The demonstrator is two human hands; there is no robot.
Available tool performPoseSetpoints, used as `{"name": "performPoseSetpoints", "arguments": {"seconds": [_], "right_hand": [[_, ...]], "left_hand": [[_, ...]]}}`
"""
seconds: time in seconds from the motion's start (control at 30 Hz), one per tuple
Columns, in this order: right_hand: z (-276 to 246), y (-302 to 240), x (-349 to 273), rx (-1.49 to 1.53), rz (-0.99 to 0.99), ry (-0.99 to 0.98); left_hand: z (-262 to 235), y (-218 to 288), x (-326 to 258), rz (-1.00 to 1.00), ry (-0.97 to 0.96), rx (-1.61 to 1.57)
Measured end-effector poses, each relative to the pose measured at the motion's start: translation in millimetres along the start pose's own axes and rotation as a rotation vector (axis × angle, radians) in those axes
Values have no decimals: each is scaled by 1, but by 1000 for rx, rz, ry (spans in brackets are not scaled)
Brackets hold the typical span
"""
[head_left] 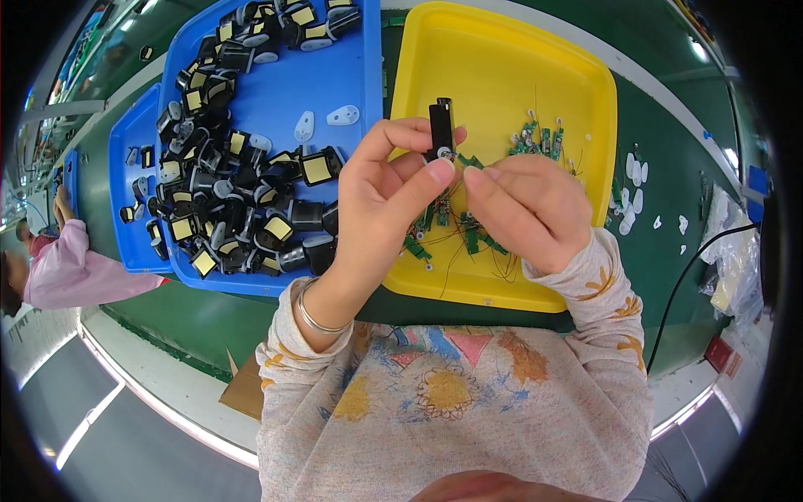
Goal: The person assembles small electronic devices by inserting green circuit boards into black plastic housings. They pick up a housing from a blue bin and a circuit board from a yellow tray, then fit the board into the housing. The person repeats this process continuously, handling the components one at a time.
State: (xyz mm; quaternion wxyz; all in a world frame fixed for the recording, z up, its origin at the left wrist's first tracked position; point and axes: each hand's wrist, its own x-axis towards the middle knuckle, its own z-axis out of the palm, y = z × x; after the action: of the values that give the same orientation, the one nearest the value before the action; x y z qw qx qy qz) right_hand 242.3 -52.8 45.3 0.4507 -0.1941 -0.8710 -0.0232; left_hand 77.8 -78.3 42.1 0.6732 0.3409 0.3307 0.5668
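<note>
Over the near part of the yellow tray [502, 50], my left hand [381, 188] is closed on a small black plastic housing [441, 130], held upright between thumb and fingers. A round whitish part [444, 153] shows at the housing's lower end. Close beside it, my right hand [531, 205] pinches a small green circuit board [471, 161], partly hidden by the fingertips. Below both hands, several green circuit boards with thin dark wires [470, 234] lie in the tray. More boards [548, 138] rest in its right part.
At left, a blue tray [326, 75] holds many black housings with yellowish pads [276, 226] and loose grey oval pieces [341, 115]. White oval pieces [633, 171] and a clear plastic bag [736, 259] lie on the green table at right. A co-worker in pink [79, 268] sits far left.
</note>
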Motion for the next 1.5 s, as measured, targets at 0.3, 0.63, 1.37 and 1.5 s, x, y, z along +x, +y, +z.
{"name": "performPoseSetpoints", "arguments": {"seconds": [0.3, 0.63, 1.37, 1.5], "right_hand": [[1, -2, 1, 23, 22, 24], [5, -7, -5, 142, 196, 65], [5, 2, -4, 511, 681, -89], [6, 4, -3, 406, 522, -111]], "left_hand": [[2, -1, 0, 28, 8, 2], [0, -4, 0, 40, -97, 51], [-16, 3, 8, 68, -87, 306], [-16, 5, 8, 53, -111, 353]]}}
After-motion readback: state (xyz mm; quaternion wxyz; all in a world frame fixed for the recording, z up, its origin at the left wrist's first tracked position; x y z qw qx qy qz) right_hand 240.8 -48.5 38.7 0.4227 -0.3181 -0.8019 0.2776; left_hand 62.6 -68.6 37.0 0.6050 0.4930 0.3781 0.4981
